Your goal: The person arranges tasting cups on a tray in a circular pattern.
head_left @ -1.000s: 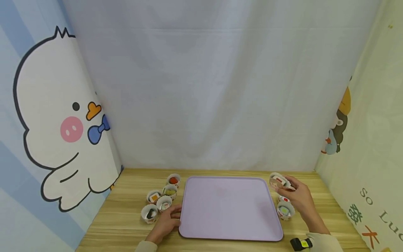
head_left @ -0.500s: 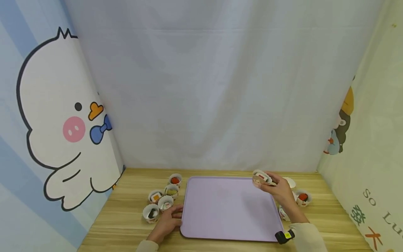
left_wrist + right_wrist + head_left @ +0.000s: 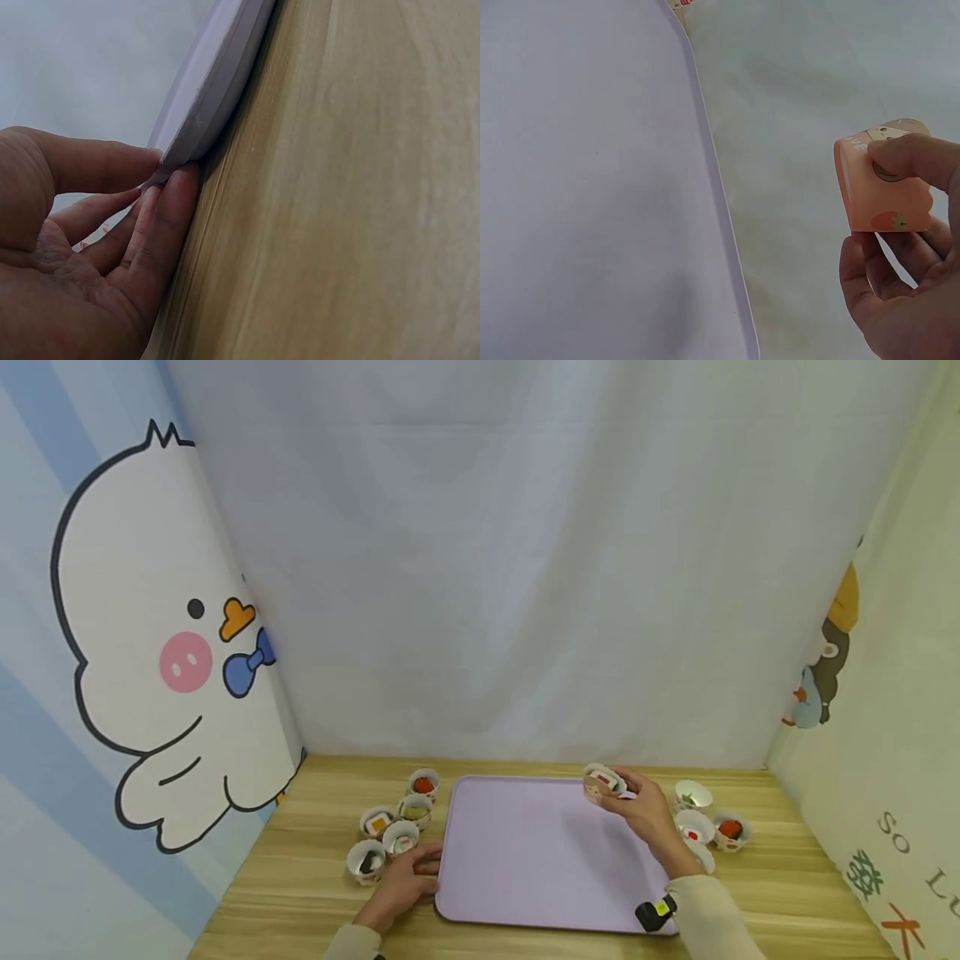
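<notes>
My right hand (image 3: 651,814) grips a small printed paper cup (image 3: 596,787) above the back right part of the lilac tray (image 3: 517,852). White and red contents show in its mouth in the head view. The right wrist view shows the cup's peach side (image 3: 892,202), with the thumb on its wall and fingers underneath. At the tray's left edge my left hand (image 3: 403,887) pinches the rim. In the left wrist view the thumb of that hand (image 3: 90,232) lies on the rim (image 3: 199,97), with fingertips against its lower side.
Several cups stand left of the tray, among them one with red contents (image 3: 424,783) and one with black contents (image 3: 367,862). Right of it are more cups, including a cup with red contents (image 3: 731,832). A white curtain (image 3: 487,568) hangs behind the wooden table (image 3: 270,877).
My right hand has carried the cup leftward from the cups on the right to above the tray. The left hand stays at the tray's edge.
</notes>
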A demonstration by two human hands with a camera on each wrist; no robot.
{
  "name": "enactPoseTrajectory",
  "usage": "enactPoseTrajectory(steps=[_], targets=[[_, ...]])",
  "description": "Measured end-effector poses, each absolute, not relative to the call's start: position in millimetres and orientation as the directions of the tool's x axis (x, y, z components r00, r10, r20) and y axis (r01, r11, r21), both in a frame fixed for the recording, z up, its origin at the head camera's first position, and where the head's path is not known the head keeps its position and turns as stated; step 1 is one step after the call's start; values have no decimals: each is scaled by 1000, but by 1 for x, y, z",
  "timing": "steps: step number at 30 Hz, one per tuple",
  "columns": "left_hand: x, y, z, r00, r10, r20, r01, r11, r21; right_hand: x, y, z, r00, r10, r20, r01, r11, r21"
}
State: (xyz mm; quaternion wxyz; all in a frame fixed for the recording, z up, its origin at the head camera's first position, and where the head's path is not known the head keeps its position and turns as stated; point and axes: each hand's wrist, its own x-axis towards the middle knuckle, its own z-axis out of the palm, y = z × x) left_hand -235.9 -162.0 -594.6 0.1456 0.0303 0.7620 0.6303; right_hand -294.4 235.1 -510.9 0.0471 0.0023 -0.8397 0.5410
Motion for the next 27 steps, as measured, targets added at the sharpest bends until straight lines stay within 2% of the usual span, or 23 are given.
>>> enactPoseTrajectory(steps=[17,27], targets=[[-236,-161,-596,-957,234,-173,-127,200,972,-328,196,-545,-995,40,88,-65,396,-916],[-236,-161,-595,-956,233,-177,-131,198,971,-341,178,-559,-994,74,87,-44,453,-891]])
